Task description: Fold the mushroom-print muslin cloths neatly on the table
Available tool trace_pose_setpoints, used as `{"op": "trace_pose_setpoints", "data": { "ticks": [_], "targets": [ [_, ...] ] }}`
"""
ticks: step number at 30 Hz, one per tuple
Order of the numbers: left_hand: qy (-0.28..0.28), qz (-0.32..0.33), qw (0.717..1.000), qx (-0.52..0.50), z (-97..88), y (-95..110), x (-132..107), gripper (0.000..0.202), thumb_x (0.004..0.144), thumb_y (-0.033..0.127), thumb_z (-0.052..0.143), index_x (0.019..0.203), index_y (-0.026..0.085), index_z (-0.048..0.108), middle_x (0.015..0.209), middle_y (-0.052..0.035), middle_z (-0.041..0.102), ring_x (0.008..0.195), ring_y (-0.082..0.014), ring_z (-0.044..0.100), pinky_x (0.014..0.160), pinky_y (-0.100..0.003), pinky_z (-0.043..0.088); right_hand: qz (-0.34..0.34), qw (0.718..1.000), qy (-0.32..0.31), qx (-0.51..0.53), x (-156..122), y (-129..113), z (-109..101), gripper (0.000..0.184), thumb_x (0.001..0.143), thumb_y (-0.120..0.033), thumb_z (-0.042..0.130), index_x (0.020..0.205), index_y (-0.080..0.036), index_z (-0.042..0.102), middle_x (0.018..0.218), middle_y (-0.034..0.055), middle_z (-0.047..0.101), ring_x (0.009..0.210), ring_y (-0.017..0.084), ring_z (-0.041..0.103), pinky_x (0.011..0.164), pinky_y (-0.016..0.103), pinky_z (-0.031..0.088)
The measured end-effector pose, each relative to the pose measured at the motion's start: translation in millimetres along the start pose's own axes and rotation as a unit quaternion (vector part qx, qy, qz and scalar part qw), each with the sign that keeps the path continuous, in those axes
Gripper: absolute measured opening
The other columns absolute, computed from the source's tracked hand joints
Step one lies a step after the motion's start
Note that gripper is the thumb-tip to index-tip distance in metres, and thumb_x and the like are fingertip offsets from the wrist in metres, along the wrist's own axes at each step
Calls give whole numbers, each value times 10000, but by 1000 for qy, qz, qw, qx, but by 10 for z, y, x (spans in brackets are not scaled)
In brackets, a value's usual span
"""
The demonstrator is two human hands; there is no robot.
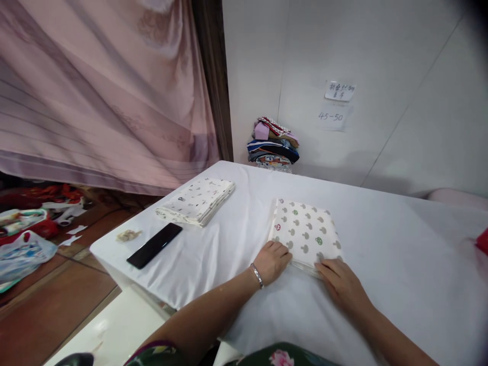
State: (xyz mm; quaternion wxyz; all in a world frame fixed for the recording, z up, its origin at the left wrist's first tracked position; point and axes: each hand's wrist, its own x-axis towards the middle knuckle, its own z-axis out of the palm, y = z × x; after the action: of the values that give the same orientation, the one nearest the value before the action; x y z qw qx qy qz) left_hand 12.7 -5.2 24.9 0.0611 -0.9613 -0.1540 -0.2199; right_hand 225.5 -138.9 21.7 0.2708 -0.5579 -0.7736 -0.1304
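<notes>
A folded white cloth with a mushroom print (305, 231) lies on the white-covered table (400, 244) in front of me. My left hand (271, 260), with a bracelet on its wrist, rests at the cloth's near left corner, fingers curled against its edge. My right hand (339, 282) lies flat on the near right corner, fingers stretched over the folded edge. Neither hand lifts the cloth.
A second folded printed cloth (196, 201) lies at the table's left, with a black phone (154, 245) and a small crumpled scrap (128, 235) nearer the edge. A pile of folded fabrics (273, 145) sits in the far corner below two paper notes (337, 104). Pink curtain and floor clutter are at left.
</notes>
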Motion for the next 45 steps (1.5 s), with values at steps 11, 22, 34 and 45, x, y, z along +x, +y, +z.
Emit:
{"op": "trace_pose_setpoints", "data": {
  "ticks": [11,22,34,45],
  "targets": [
    [21,-154,982,-103,-190,-54,286,222,876,303,438,890,197,632,1040,-50,619,997,-184,526,874,-351,418,10,1000,7,15,-54,-5,75,305,844,-94,430,1083,-194,593,948,100,595,826,211,563,721,387,482],
    [-195,-335,915,-112,165,-172,629,816,812,623,231,1429,91,183,1513,-99,61,1386,-262,-40,1112,-457,113,69,995,-52,58,-54,-1,-82,290,862,-205,444,1104,-253,597,1056,86,623,941,217,600,768,380,537],
    [-197,-347,909,-117,160,-156,597,834,801,634,223,1433,93,164,1514,-92,48,1387,-252,-43,1109,-435,140,286,939,-166,-90,1164,954,458,601,890,-468,309,1341,-76,371,1431,179,308,1337,312,215,1023,537,262],
    [-190,-332,921,-76,125,-521,1296,796,793,632,224,1413,133,239,1513,-76,99,1386,-268,-6,1106,-486,17,259,946,-147,-130,958,1087,708,569,899,-481,273,1335,-132,388,1409,167,355,1316,301,257,980,543,287]
  ]
}}
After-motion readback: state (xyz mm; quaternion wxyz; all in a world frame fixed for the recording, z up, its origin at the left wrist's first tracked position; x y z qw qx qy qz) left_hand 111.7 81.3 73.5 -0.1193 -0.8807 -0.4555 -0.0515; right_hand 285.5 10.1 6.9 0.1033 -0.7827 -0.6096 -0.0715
